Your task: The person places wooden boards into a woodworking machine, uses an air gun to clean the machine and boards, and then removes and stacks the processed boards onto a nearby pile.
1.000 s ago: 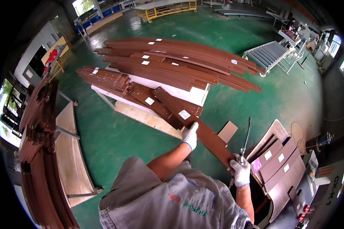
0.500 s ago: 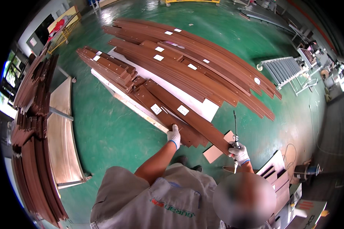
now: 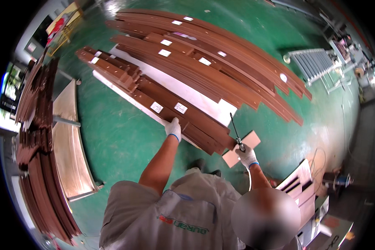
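My left hand (image 3: 173, 129), in a white knit glove with a blue cuff, grips the near edge of a long brown board (image 3: 148, 102) on the nearest stack. A second brown board (image 3: 202, 120) lies alongside it, its end close to my right hand. My gloved right hand (image 3: 247, 156) is closed around an air blow gun (image 3: 240, 144). The gun's long thin dark nozzle points up and away, and a white hose (image 3: 249, 180) trails from it toward me. White labels (image 3: 180, 108) are stuck on the boards. My left fingertips are partly hidden at the board edge.
More stacks of brown boards (image 3: 221, 83) lie beyond, over a white sheet (image 3: 187, 88). A cardboard piece (image 3: 252, 139) sits by the stack's right end. At left stands a rack of brown profiles (image 3: 43, 187); a roller conveyor (image 3: 310, 64) is at far right. The floor is green.
The board by my right hand has shifted left, closer against its neighbour. My right hand has moved off its end, and the blow gun's nozzle now tilts left. The view has shifted slightly.
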